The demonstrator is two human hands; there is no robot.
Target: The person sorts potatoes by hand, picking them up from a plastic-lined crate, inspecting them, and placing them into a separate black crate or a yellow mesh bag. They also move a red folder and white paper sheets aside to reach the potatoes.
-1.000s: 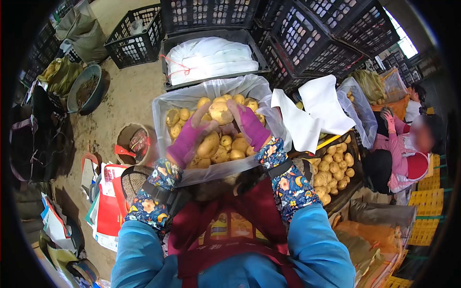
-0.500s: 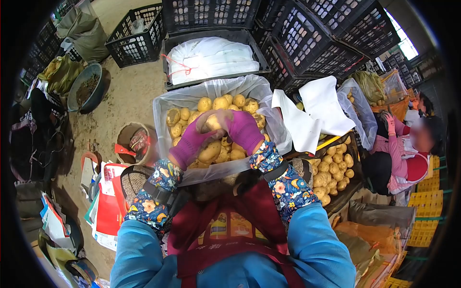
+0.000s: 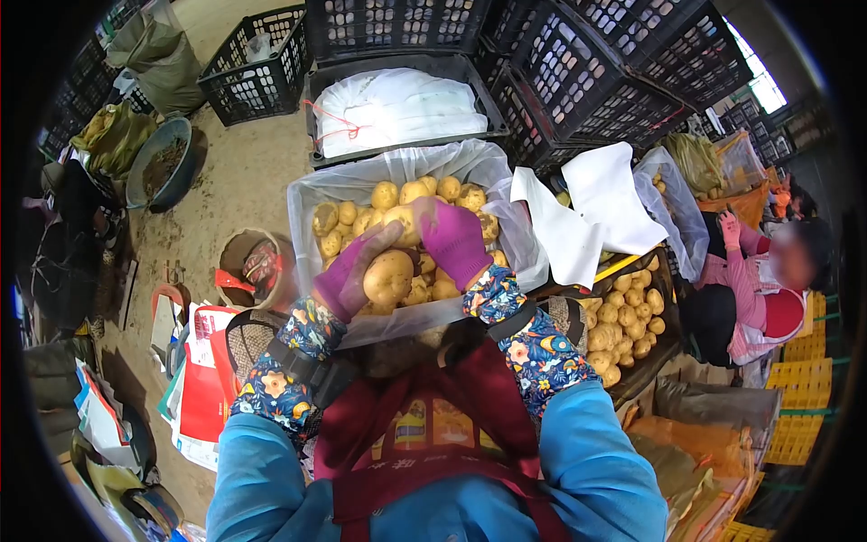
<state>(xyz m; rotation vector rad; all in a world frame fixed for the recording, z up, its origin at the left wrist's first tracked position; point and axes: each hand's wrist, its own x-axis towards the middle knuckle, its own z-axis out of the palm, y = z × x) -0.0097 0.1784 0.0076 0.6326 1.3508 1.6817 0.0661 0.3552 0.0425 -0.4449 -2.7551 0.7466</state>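
Both my hands wear purple gloves and are over a crate [image 3: 302, 212] lined with clear plastic and filled with yellow potatoes. My left hand [image 3: 348, 275] is closed around a large potato [image 3: 389, 277] near the crate's front left, its thumb side pointing up and inward. My right hand [image 3: 454, 239] curls over another potato [image 3: 403, 222] near the middle, fingertips against its right side. The left fingertips come close to that same potato. More potatoes [image 3: 415, 191] lie behind the hands. The gloves hide part of the pile.
Right of the crate lie white sheets [image 3: 614, 199] and a second container of potatoes [image 3: 623, 325]. A bag-filled crate [image 3: 397, 104] and stacked black crates [image 3: 587, 81] stand behind. On the left are a bucket [image 3: 257, 266] and papers [image 3: 203, 388]. A co-worker [image 3: 759, 280] sits at right.
My hands have drawn slightly apart from the potato they shared. The left has turned, and a large potato now shows fully in front of its palm.
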